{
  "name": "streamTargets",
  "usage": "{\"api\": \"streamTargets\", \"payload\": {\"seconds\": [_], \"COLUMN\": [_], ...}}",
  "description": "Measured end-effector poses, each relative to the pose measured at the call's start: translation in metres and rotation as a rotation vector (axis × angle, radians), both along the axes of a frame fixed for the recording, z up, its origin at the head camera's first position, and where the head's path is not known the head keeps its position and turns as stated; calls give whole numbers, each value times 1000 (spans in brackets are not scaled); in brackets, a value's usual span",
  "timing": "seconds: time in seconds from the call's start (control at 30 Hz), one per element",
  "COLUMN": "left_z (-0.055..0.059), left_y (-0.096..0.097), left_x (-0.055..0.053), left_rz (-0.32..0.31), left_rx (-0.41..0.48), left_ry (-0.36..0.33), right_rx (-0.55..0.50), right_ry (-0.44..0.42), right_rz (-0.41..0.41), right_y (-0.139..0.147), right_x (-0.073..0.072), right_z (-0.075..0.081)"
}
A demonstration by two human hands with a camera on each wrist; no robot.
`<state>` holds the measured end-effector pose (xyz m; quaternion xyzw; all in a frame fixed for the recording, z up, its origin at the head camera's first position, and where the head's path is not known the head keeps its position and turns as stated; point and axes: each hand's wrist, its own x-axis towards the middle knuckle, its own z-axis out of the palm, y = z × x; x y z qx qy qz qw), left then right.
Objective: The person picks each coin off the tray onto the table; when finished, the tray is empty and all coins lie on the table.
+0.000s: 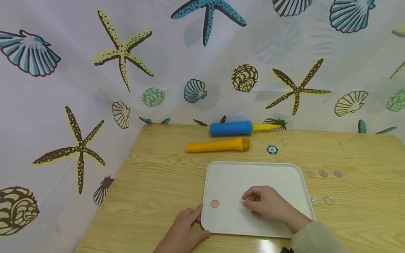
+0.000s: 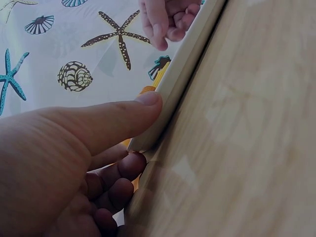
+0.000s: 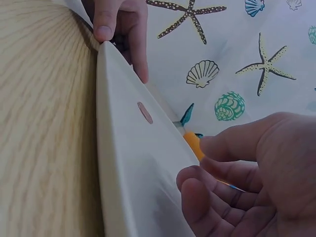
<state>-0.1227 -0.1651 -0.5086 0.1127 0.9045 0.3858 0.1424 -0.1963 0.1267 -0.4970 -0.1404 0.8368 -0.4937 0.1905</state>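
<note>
A white rectangular tray (image 1: pixel 232 178) lies on the wooden table. My left hand (image 1: pixel 179 236) holds its near left corner, the thumb against the front edge and the fingers at the left side. One copper-coloured coin (image 1: pixel 215 203) lies flat on the left part of the tray, and it shows also in the right wrist view as a thin reddish disc (image 3: pixel 145 113). Above the middle of the tray hovers my right hand (image 1: pixel 266 204), fingers loosely curled, with nothing seen between thumb and fingertips in the right wrist view.
Right of the tray lie several coins (image 1: pixel 323 173) in two rows. Behind it are an orange tapered tube (image 1: pixel 214 146), a blue pump (image 1: pixel 231 129) with a yellow end, and a blue-and-white poker chip (image 1: pixel 272 149). A shell-printed curtain (image 1: pixel 171 59) hangs behind the table.
</note>
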Motion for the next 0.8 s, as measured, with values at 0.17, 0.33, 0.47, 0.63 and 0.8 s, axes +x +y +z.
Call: {"api": "streamTargets", "payload": {"seconds": [0.17,0.33,0.47,0.63,0.8], "left_z": [-1,-2,-3,-3,-4], "left_y": [1,2,1,0,0], "left_x": [0,0,-1,-2,-2], "left_rz": [7,1,-10,-19,-18], "left_rx": [-12,-27,-43,-51,-42], "left_ry": [19,48,58,51,40], "right_rx": [27,66,77,131,197], "right_ry": [5,33,56,118,178], "right_rz": [63,126,146,147,144], "right_y": [-22,-39,-52,-66,-75], "right_x": [-3,-5,-5,-5,-7], "right_z": [-3,-5,-6,-9,-15]}}
